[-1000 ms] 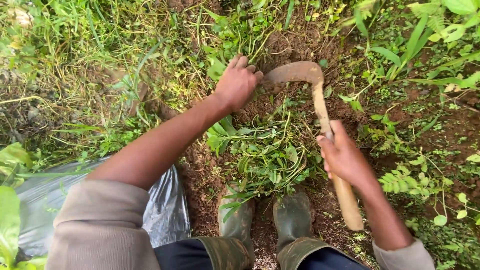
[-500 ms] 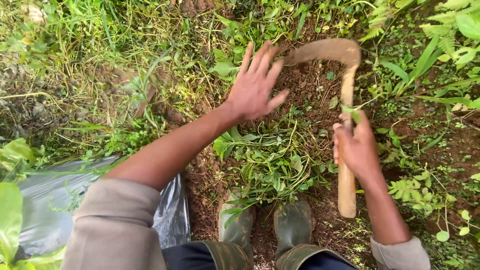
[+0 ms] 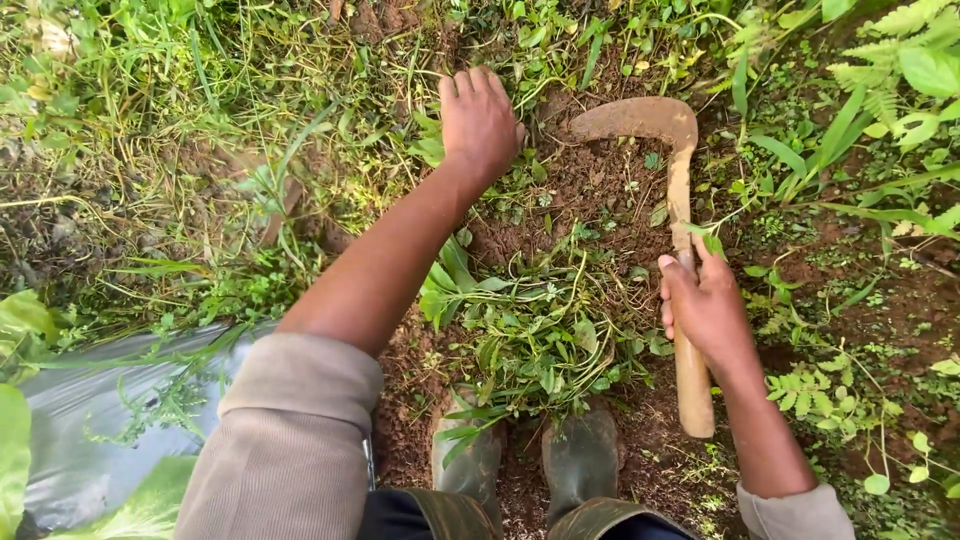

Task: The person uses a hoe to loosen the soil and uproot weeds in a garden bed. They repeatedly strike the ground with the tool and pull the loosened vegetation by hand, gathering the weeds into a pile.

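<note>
While your right hand (image 3: 708,310) stays wrapped round the sickle (image 3: 676,215) handle, blade resting on bare soil, keep your left hand (image 3: 478,120), palm down with fingers curled into the weeds (image 3: 440,150), clear of that edge. Beside your boots (image 3: 530,455) a plastic sheet (image 3: 90,440) holds a few green leaves.

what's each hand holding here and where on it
The right hand grips a sickle around the middle of its wooden handle. The left hand is down on the weeds; a hold cannot be told.
</note>
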